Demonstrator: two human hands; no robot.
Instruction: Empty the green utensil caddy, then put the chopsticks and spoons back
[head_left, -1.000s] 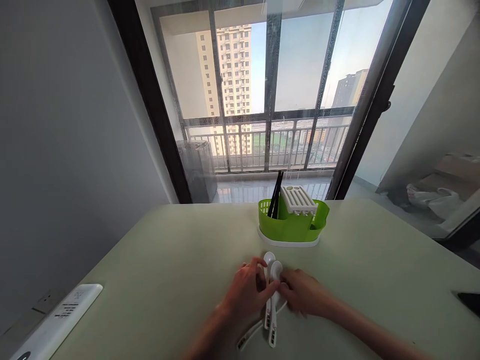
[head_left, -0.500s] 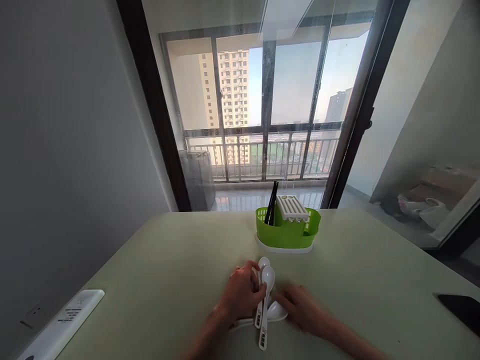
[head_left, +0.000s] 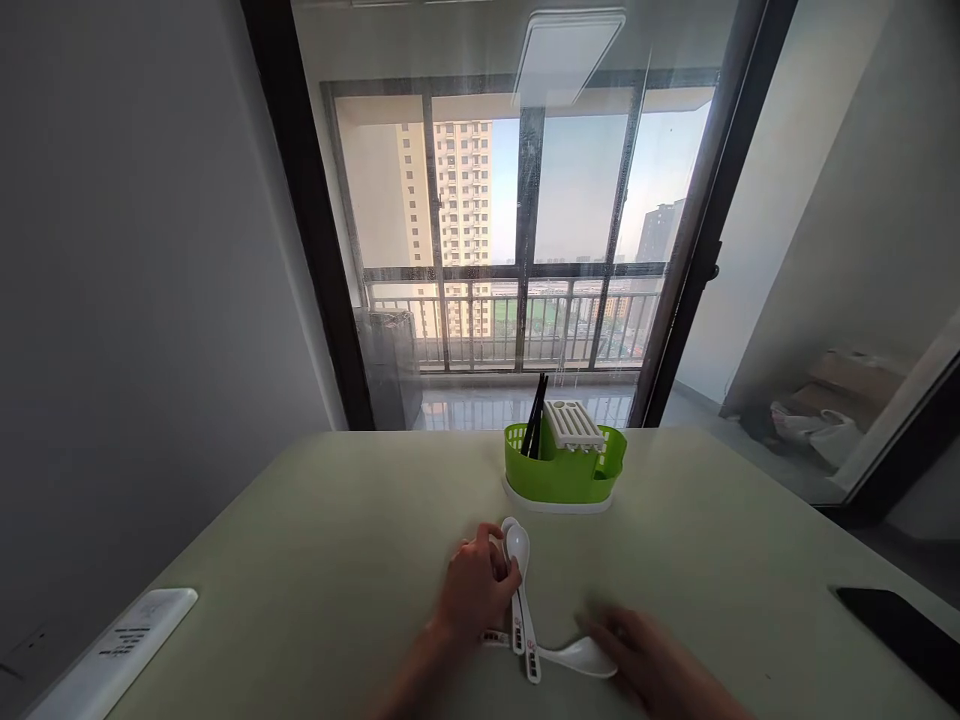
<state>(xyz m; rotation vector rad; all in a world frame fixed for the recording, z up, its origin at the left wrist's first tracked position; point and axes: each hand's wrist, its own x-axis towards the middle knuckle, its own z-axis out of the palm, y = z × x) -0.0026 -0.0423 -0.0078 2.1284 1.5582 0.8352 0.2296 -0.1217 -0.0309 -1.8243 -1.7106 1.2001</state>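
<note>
My left hand (head_left: 471,590) is closed around two white plastic spoons (head_left: 518,580), their bowls sticking up past my fingers and their handles trailing toward me. My right hand (head_left: 651,662) is blurred and rests low on the pale green table (head_left: 315,540), fingers next to a third white spoon (head_left: 579,657) that lies flat with its bowl to the right. Whether the fingers touch that spoon is unclear. Beyond the hands stands a green cutlery caddy (head_left: 562,470) with a white slotted insert and black chopsticks (head_left: 535,417) upright in its left compartment.
A white remote control (head_left: 112,652) lies near the table's left edge. A black phone (head_left: 896,630) sits at the right edge. Behind the table is a large glass door with a dark frame, and a grey wall runs along the left.
My right hand has drawn back toward me and to the right, away from the left hand. One spoon now lies flat by it. The left hand keeps hold of two spoons.
</note>
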